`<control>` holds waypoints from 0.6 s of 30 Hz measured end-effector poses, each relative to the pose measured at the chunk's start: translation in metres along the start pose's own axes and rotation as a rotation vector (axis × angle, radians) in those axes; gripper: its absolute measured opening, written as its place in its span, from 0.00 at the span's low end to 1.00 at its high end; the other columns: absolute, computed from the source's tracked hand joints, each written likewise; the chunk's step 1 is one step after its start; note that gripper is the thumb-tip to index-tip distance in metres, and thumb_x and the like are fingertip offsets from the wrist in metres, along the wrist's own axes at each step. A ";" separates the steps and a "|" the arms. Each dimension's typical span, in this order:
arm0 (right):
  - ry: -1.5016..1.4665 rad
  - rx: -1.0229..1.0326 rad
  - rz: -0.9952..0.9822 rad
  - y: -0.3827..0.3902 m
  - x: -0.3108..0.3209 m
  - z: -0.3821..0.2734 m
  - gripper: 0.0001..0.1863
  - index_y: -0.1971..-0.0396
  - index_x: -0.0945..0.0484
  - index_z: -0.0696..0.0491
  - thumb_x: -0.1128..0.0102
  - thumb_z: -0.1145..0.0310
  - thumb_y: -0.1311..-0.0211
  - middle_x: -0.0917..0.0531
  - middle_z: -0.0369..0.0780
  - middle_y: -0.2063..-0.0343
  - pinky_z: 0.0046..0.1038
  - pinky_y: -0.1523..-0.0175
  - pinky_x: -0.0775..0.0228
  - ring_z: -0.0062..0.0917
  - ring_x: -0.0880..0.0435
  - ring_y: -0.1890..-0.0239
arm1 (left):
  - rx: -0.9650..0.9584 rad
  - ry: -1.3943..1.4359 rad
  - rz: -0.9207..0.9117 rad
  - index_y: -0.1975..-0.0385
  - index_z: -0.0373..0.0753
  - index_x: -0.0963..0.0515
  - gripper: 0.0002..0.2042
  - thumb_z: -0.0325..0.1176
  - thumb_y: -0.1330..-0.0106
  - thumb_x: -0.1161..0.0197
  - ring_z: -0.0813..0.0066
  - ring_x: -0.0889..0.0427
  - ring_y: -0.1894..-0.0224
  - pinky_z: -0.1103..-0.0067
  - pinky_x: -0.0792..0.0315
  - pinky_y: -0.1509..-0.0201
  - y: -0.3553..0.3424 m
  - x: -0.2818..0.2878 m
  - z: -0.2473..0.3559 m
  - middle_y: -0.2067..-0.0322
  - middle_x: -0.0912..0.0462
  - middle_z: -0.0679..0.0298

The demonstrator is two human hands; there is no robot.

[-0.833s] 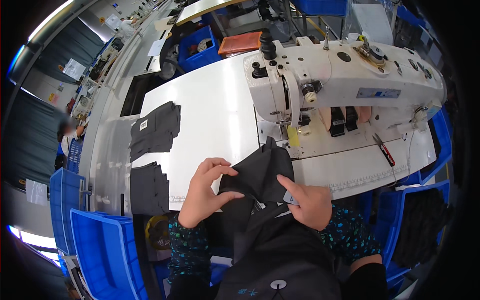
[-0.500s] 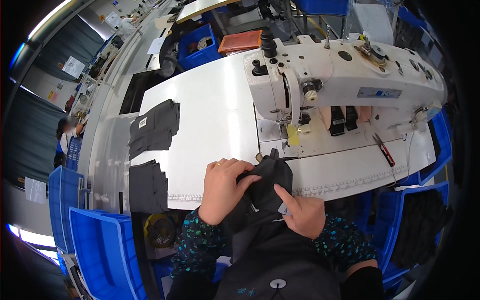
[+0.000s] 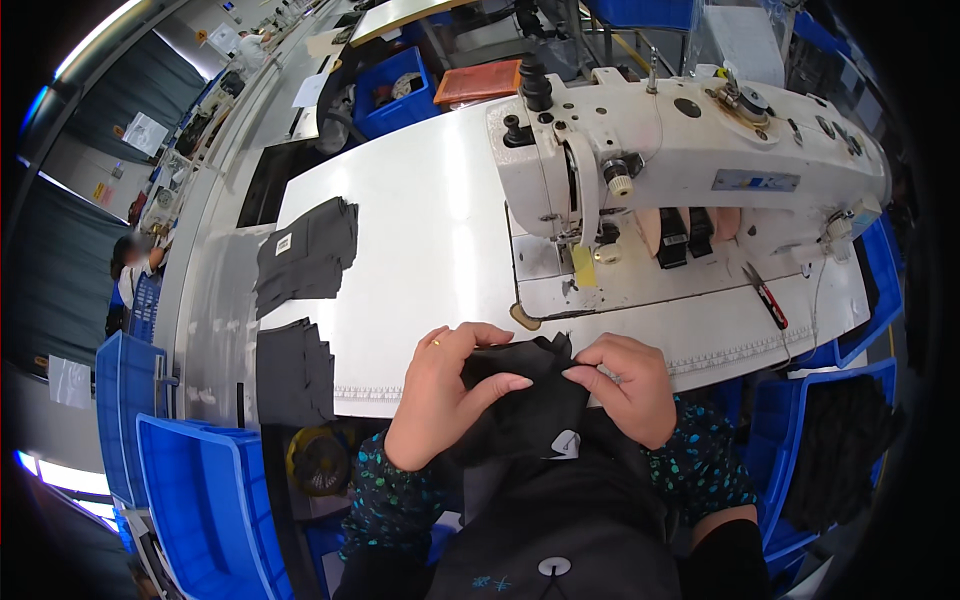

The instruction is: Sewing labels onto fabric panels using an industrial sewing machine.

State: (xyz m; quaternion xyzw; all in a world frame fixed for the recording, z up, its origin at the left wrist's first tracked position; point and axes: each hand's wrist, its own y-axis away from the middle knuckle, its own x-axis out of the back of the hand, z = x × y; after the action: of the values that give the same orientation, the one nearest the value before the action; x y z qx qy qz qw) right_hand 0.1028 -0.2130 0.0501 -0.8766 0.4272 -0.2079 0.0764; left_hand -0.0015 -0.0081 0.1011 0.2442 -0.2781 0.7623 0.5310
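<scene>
A black fabric piece (image 3: 530, 400) is held up at the front edge of the white sewing table, between my two hands. My left hand (image 3: 445, 390) grips its left side, thumb lying on the face of the cloth and fingers behind. At the upper right edge of the cloth, my right hand (image 3: 630, 385) pinches it between thumb and fingers. A small white label (image 3: 566, 444) shows near the cloth's lower end. Beyond my hands stands a white sewing machine (image 3: 690, 150), a yellow tag (image 3: 584, 266) beside its needle area.
Two stacks of dark fabric pieces, the far stack (image 3: 310, 250) and the near stack (image 3: 295, 372), lie at the left. Red-handled thread snips (image 3: 766, 298) rest at the right. Blue bins (image 3: 200, 500) flank the table, the right one holding dark cloth (image 3: 840, 450). Another person (image 3: 135, 265) sits far left.
My right hand has moved up and right, from pointing low on the fabric to pinching its upper edge. The fabric's top has come down toward me, and its label now shows.
</scene>
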 end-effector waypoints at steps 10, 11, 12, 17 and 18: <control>-0.037 0.025 0.009 0.003 -0.003 -0.001 0.06 0.72 0.18 0.59 0.27 0.75 0.44 0.17 0.40 0.76 0.26 0.70 0.30 0.29 0.19 0.76 | -0.066 0.016 0.009 0.75 0.36 0.19 0.08 0.26 0.46 0.23 0.72 0.23 0.65 0.76 0.30 0.57 -0.001 0.004 -0.006 0.74 0.18 0.68; -0.018 0.037 0.012 0.003 -0.003 -0.001 0.06 0.72 0.18 0.59 0.27 0.75 0.44 0.17 0.40 0.76 0.26 0.70 0.30 0.28 0.19 0.77 | -0.023 0.062 0.029 0.74 0.36 0.18 0.07 0.26 0.46 0.23 0.72 0.22 0.64 0.76 0.30 0.55 -0.002 0.002 -0.005 0.73 0.16 0.67; -0.004 0.046 0.022 0.003 -0.003 -0.001 0.06 0.72 0.17 0.59 0.27 0.75 0.45 0.17 0.40 0.76 0.26 0.71 0.30 0.28 0.19 0.77 | 0.007 0.098 0.044 0.73 0.36 0.16 0.07 0.25 0.46 0.23 0.71 0.21 0.63 0.76 0.29 0.54 -0.004 0.000 -0.005 0.72 0.15 0.66; -0.015 0.058 0.026 0.002 -0.004 -0.002 0.06 0.72 0.17 0.59 0.26 0.76 0.45 0.17 0.40 0.77 0.26 0.71 0.30 0.28 0.19 0.77 | -0.016 0.058 -0.121 0.69 0.35 0.13 0.07 0.24 0.47 0.24 0.72 0.19 0.61 0.75 0.27 0.52 -0.008 0.003 -0.013 0.68 0.11 0.64; -0.027 0.063 0.036 0.002 -0.004 -0.002 0.06 0.72 0.17 0.58 0.27 0.76 0.45 0.17 0.40 0.77 0.26 0.71 0.30 0.28 0.19 0.77 | 0.074 0.051 -0.184 0.69 0.35 0.12 0.07 0.24 0.47 0.24 0.72 0.19 0.61 0.75 0.26 0.52 -0.008 0.005 -0.015 0.67 0.11 0.64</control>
State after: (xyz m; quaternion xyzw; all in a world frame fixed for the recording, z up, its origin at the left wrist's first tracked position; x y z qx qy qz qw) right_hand 0.0981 -0.2115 0.0502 -0.8685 0.4353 -0.2082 0.1136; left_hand 0.0034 0.0072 0.0948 0.2687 -0.2123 0.7260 0.5964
